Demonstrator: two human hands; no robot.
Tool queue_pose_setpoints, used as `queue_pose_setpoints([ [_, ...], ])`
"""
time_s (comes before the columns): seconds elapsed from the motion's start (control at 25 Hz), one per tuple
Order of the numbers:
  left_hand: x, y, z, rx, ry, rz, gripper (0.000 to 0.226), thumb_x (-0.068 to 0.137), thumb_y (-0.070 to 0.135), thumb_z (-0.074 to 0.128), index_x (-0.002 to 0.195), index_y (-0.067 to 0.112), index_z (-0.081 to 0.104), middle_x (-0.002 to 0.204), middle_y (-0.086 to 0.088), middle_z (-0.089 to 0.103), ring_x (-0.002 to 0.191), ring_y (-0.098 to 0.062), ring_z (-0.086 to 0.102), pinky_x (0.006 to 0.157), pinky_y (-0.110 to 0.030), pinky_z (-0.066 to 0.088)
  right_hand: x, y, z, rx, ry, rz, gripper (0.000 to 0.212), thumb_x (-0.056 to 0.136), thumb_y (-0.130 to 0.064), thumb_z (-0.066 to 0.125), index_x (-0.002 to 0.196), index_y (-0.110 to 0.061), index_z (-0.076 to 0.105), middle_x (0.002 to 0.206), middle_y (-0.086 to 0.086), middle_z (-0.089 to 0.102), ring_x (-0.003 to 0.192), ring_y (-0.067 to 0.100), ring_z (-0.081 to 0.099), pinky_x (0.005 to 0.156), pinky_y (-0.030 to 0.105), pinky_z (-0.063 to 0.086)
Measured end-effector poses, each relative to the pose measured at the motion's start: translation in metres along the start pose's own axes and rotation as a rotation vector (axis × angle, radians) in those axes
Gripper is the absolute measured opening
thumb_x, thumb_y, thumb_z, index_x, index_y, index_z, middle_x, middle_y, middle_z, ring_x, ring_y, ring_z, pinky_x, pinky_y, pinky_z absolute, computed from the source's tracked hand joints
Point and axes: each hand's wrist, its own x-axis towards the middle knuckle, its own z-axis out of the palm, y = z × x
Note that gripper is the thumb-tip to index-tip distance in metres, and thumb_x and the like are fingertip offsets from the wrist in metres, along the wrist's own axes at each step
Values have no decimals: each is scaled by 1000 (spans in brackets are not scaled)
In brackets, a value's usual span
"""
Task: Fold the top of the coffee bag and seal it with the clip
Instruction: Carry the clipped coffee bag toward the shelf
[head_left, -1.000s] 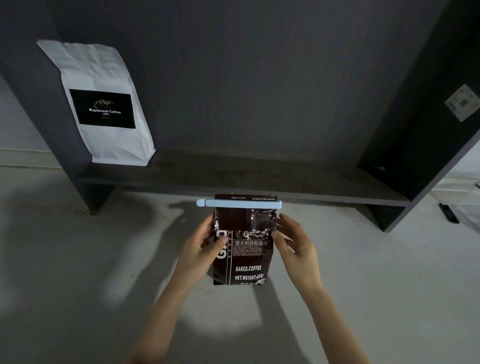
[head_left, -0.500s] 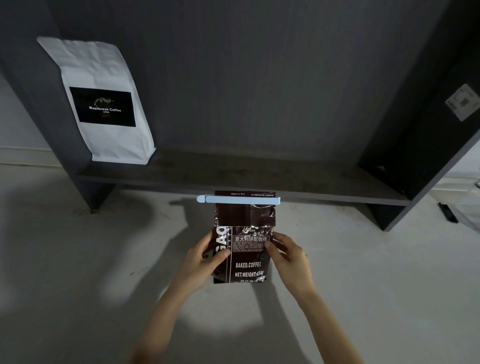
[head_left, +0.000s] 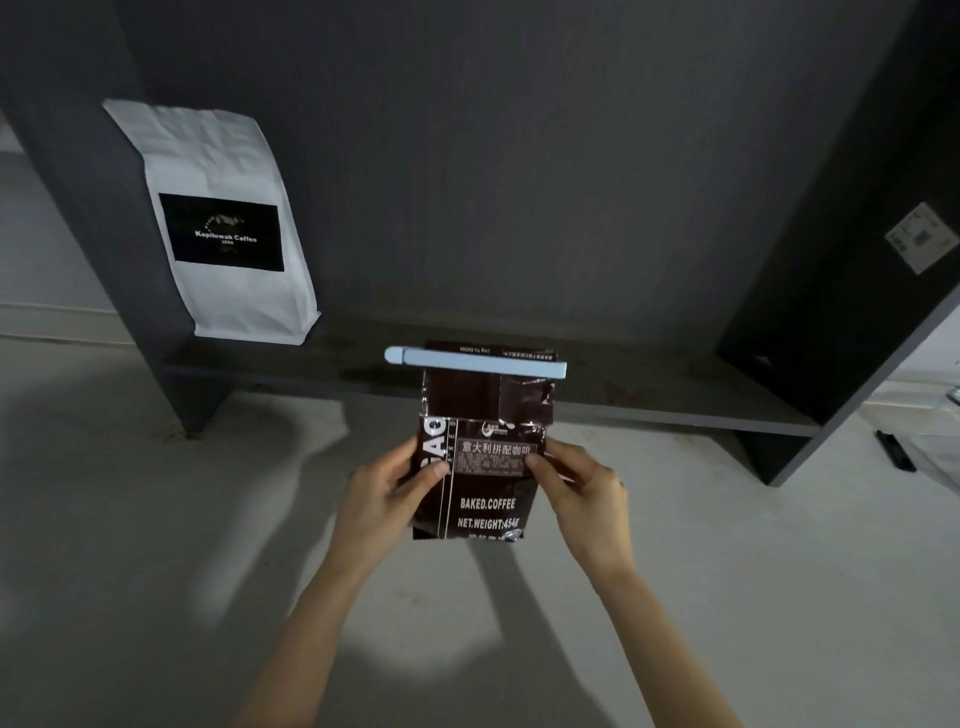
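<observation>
A dark brown coffee bag with white print is held upright in the middle of the view, in front of a low shelf. A long pale blue clip is clamped across its folded top. My left hand grips the bag's left side, thumb on the front. My right hand grips the right side the same way. The bag's lower edge hangs above the pale floor.
A white coffee bag with a black label leans at the left end of the dark shelf. Dark side panels frame the shelf, the right one bearing a white sticker. A small black object lies on the floor at right.
Both hands slid down from just under the clip to the bag's middle, and the bag rose a little toward the shelf. The clip stays clamped on the folded top.
</observation>
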Motion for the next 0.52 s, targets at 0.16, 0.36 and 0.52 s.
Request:
queue_pose_setpoints([
  [0.16,21,19,-22,46,79,16,30,83,24,57,113,27,58,99,12,69,97,-8,64,90,-42,51,27,-30,9,-15,-37,-94,18,79,-11,65,95,-18,69,81,-16,62,72,-19,57,62,-3,40],
  [0.36,52,42,-55,208,192,174,30,85,27,57,115,24,57,92,8,70,84,1,63,81,-37,54,69,-62,31,-73,-100,-200,19,80,-15,64,98,-18,68,83,-8,62,70,-16,56,64,-4,38],
  [0.52,85,47,-75,150,248,176,34,85,20,55,119,15,54,101,0,69,87,-5,65,80,-23,53,103,-81,52,-106,-105,-257,19,80,-17,64,99,-16,68,85,-5,62,69,-18,55,62,-5,36],
])
